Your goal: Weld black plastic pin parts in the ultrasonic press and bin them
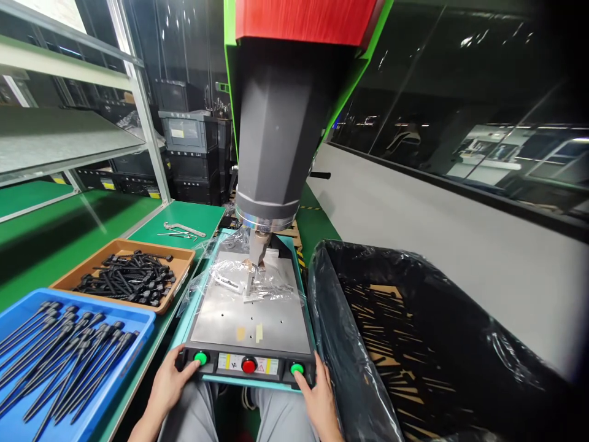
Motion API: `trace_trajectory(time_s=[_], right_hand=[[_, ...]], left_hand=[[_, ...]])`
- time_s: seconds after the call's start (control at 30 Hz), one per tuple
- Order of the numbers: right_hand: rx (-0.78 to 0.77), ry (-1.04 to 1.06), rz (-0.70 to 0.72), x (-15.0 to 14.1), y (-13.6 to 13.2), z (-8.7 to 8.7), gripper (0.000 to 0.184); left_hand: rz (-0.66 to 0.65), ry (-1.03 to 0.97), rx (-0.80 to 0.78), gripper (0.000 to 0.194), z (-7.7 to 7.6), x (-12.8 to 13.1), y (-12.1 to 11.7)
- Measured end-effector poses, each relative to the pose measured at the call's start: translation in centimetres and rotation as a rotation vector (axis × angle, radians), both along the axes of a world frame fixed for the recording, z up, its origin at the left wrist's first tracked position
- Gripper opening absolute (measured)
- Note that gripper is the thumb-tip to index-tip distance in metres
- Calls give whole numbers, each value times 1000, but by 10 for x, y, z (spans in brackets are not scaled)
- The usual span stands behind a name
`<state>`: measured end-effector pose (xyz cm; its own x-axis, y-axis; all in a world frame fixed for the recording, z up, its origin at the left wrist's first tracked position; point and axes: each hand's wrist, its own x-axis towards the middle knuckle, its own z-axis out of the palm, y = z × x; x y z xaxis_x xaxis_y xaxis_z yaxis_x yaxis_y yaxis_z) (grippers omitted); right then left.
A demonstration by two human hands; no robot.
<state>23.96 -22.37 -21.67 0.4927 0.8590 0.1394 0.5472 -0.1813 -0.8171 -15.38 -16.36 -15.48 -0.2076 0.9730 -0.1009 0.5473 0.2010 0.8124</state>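
Dark glass windows (414, 67) and stacked grey and black plastic boxes (189, 132) are far past the fingers (a pale paper label on one is too small to read). The left hand (169, 379) has its thumb on a round green button (200, 358), with its other fingers apart from the thumb, partly hidden beside a black plastic front panel (209, 371). The right hand (319, 393) has its thumb on another round green button (297, 369), its fingers also apart. Between the hands, a round red button (249, 366) sits by white-and-yellow stickers (267, 366); one shows a red warning triangle, but its words are too tiny. Ahead of the fingers, a grey metal tip (259, 247) points down above a flat silver plate (214, 319). Crinkly clear plastic film (281, 288) makes the spot under it hard to see. Left of the left fingers, a blue plastic tray (146, 325) of long black rods (83, 350) is cut off.
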Motion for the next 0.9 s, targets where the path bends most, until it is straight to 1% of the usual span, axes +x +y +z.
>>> trace_trajectory(time_s=[0.1,0.27,0.47,0.57,0.67,0.77,0.83,0.9], right_hand=[[10,18,22,3,-2,-2,77],[-4,31,39,4,-1,-4,77],[1,31,36,3,-1,-1,75],[10,53,32,3,-1,1,74],[20,87,37,4,-2,0,73],[25,107,43,5,-2,-1,72],[26,113,44,5,-2,-1,71],[23,121,34,6,-2,0,71]], left_hand=[[-6,-25,22,72,-1,-1,-2],[31,-47,-6,73,3,1,-2],[23,-103,-37,78,-4,-2,2],[23,-122,-85,79,-2,-3,5],[63,-133,-79,80,7,0,5],[172,-160,7,80,22,8,1],[223,-230,59,76,31,17,-2],[238,-347,91,72,39,28,-1]])
